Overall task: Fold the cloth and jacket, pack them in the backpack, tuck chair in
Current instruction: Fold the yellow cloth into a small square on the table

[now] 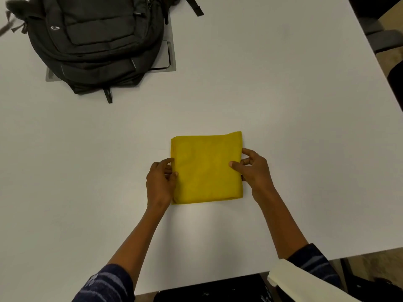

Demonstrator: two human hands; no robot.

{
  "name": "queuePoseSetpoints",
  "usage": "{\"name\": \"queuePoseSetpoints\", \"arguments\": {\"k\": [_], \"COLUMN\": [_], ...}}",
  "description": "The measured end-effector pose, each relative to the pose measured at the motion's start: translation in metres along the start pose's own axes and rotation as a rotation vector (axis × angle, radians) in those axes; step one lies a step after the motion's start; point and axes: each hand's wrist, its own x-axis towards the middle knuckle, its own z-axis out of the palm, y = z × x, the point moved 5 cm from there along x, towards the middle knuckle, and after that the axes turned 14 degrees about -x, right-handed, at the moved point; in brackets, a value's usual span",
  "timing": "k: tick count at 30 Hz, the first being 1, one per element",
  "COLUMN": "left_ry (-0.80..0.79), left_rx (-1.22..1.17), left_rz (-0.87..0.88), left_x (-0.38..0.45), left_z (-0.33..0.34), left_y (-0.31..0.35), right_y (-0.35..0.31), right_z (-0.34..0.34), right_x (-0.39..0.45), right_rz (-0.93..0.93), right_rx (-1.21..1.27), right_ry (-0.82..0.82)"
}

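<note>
A yellow cloth point(205, 168), folded into a thick square, lies flat on the white table point(283, 94) in front of me. My left hand point(160, 182) pinches the cloth's left edge between thumb and fingers. My right hand point(254, 168) holds the right edge, thumb on top of the fabric. A black backpack point(96, 40) lies on its back at the far left of the table, its front pocket facing up. A cream-coloured garment point(305, 284) shows at the bottom right, below the table's near edge, partly hidden by my right sleeve.
A grey metal cable hatch point(168, 59) sits in the table under the backpack. A dark chair point(383, 38) stands past the table's right edge. Something black point(209, 288) lies below the near table edge.
</note>
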Motion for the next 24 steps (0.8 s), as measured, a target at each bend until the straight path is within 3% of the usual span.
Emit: {"name": "queuePoseSetpoints", "arguments": {"k": [3, 6, 9, 17, 24], "left_ry": [-0.024, -0.064, -0.064, -0.044, -0.007], "left_rx": [-0.059, -0.093, -0.105, -0.099, -0.073], "left_rz": [0.002, 0.003, 0.014, 0.039, 0.068], "left_x": [-0.003, -0.007, -0.010, -0.006, -0.006], "left_z": [0.002, 0.008, 0.010, 0.009, 0.007], "left_y": [-0.002, -0.003, -0.005, -0.007, 0.001], "right_y": [-0.022, -0.045, -0.057, -0.053, -0.047], "right_z": [0.009, 0.028, 0.059, 0.115, 0.120], "right_x": [-0.006, -0.015, -0.027, -0.037, -0.034], "right_rz": [-0.133, -0.272, -0.362, -0.441, -0.435], "right_rx": [-0.037, -0.221, -0.373, -0.672, -0.648], "right_ry": [-0.004, 0.047, -0.004, -0.133, -0.172]}}
